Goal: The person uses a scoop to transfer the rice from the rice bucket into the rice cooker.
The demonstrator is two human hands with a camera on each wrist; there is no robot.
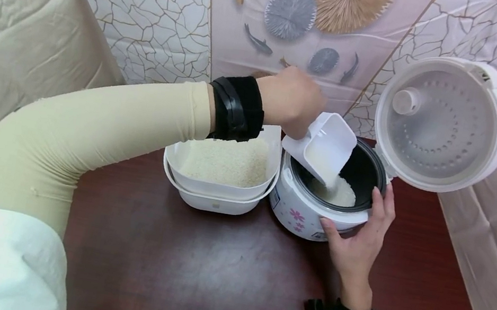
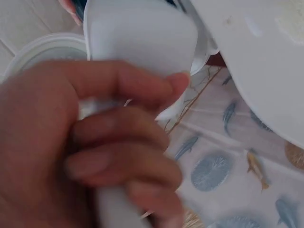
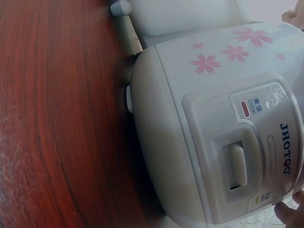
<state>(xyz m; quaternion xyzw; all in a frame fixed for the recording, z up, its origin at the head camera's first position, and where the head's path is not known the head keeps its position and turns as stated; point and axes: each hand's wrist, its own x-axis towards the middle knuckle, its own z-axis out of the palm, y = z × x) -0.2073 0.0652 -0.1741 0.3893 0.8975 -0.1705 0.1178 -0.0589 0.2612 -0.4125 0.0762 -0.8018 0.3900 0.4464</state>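
My left hand (image 1: pixel 297 100) grips the handle of a white scoop (image 1: pixel 335 138), its fingers curled round the handle (image 2: pixel 116 209) in the left wrist view. The scoop tilts mouth-down over the open rice cooker (image 1: pixel 289 204), and white rice slides off its lip. A small mound of rice (image 1: pixel 344 195) lies in the dark inner pot (image 1: pixel 367 167). My right hand (image 1: pixel 361 241) rests against the cooker's near right side, thumb and fingers spread; only its fingertips (image 3: pixel 287 213) show in the right wrist view. Pink flowers and a cook switch (image 3: pixel 237 164) mark the cooker's front.
Left of the cooker, close beside it, stands a white container (image 1: pixel 217 204) with an inner tub of rice (image 1: pixel 228 160). The cooker's lid (image 1: pixel 445 125) stands raised at the right. A patterned cloth (image 1: pixel 168 14) hangs behind the dark wooden table (image 1: pixel 192 275).
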